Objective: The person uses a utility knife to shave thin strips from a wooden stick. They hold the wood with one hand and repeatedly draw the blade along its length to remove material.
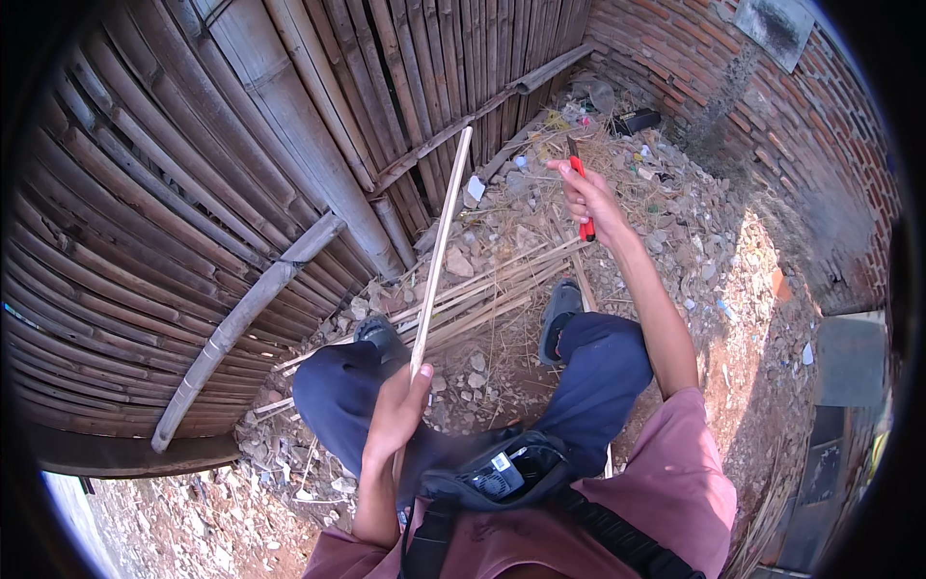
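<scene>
My left hand (395, 413) is closed around the lower part of a long pale wooden strip (440, 246), perhaps split bamboo. The strip stands tilted upward, its far end close to the bamboo wall. Out to the right, my right hand (598, 205) grips a red utility knife (577, 164). Its dark blade points away from me, and the red and black handle end shows below my fist. Knife and strip are well apart. Between my feet and beyond them lies a loose pile of similar pale strips (502, 289) on the ground.
A bamboo slat wall (145, 222) rises on the left, with a brick wall (694, 77) at the far right. Stony rubble (666, 261) and litter cover the ground. An unzipped black pouch (511, 473) holding a small device sits at my waist. Sheets lean at the right.
</scene>
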A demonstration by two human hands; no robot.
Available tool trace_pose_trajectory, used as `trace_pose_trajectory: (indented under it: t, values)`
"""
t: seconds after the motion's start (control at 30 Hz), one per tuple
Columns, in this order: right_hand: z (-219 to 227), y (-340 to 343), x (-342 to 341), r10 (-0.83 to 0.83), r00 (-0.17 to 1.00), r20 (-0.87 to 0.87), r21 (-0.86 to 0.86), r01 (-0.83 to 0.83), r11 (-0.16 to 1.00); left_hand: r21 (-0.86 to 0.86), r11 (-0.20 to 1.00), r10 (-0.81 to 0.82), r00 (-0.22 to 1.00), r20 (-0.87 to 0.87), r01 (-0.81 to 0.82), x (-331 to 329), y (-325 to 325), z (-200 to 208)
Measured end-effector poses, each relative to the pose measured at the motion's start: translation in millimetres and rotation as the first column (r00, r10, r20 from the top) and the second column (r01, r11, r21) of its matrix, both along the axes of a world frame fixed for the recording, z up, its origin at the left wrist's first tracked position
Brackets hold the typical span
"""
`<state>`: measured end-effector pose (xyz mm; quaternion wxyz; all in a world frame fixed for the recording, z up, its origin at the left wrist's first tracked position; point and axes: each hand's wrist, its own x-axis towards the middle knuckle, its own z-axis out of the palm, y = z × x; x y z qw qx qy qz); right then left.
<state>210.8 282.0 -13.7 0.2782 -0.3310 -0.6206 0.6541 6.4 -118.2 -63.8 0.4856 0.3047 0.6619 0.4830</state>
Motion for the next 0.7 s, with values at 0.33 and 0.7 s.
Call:
trace_pose_trajectory:
  t: [0.33,0.7]
  values:
    - [19.3,-100.2,-20.3,-0.021,0.941,-0.337,-0.238,-0.064,0.969,0.101,0.953,-0.293,0.954,0.065,0.285,40.3,47.5,25.4]
    - [39.0,-99.2,-7.4,-0.066,0.92,-0.386,0.039,0.088,0.995,0.21,0.948,-0.237,0.97,-0.046,0.241,47.5,35.8,30.1]
